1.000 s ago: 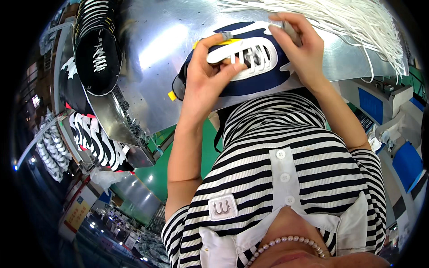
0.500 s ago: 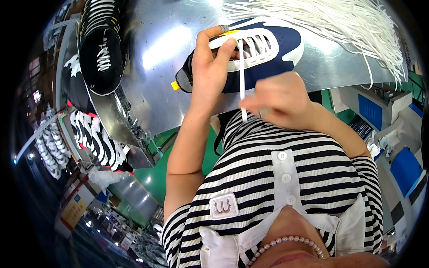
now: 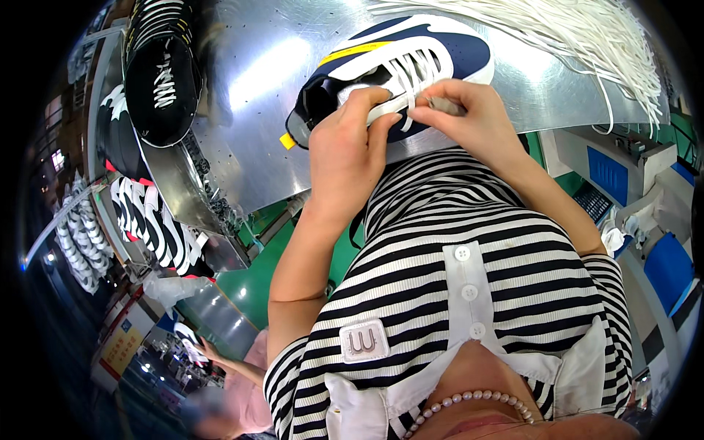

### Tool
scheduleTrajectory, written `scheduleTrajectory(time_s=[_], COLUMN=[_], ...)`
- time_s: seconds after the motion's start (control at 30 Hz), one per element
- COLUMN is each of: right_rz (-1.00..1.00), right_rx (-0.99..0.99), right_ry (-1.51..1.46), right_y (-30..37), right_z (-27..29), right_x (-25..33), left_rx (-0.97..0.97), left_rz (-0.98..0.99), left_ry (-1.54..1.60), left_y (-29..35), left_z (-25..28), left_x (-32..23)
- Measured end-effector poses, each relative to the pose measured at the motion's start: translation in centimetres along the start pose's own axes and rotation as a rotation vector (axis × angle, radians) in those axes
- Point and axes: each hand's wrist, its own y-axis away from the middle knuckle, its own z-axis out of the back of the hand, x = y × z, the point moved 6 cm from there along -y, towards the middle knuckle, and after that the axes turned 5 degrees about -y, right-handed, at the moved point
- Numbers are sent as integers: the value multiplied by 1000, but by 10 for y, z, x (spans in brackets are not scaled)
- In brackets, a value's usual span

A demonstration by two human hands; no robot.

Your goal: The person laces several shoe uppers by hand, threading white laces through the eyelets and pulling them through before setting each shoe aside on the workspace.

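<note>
A navy and white sneaker (image 3: 447,51) with a yellow stripe lies on a shiny metal table (image 3: 264,110), its lacing facing me. My left hand (image 3: 352,154) grips the near side of the shoe by its tongue and opening. My right hand (image 3: 469,121) pinches a white shoelace (image 3: 407,77) at the eyelets, right beside the left fingertips. Part of the shoe's near side is hidden under both hands.
A thick bundle of white shoelaces (image 3: 587,33) lies on the table at the far right. A black sneaker with white laces (image 3: 161,70) rests at the far left. Black and white shoes (image 3: 154,227) sit on a lower rack at left. Blue machines (image 3: 609,172) stand at right.
My right hand had pulled the lace toward my chest; it has now gone back up to the shoe's eyelets. The shoe has shifted slightly on the table under my left hand.
</note>
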Motion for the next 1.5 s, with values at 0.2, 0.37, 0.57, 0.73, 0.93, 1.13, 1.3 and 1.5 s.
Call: scheduleTrajectory(time_s=[0.2, 0.37, 0.57, 0.73, 0.93, 1.13, 1.3, 1.5], right_rz=[77, 257, 236, 179, 219, 152, 40, 394], right_rx=[-43, -108, -68, -7, 32, 12, 124, -117], right_ry=[-297, -263, -227, -149, 30, -1, 94, 14], right_y=[0, -19, -19, 9, 12, -2, -6, -17], right_z=[-7, -4, -4, 0, -1, -11, -7, 43], right_x=[11, 19, 18, 18, 18, 22, 29, 48], left_rx=[-55, -9, -10, -67, -48, -60, -37, 82], left_rz=[1, -60, 49, 3, 0, -259, -155, -77], left_ry=[59, 124, 21, -31, 25, -28, -9, 129], left_y=[-3, -7, -5, -4, -7, -3, 1, -3], left_z=[6, 3, -2, -1, -1, -5, -8, -13], left_x=[6, 6, 7, 6, 9, -3, -2, 3])
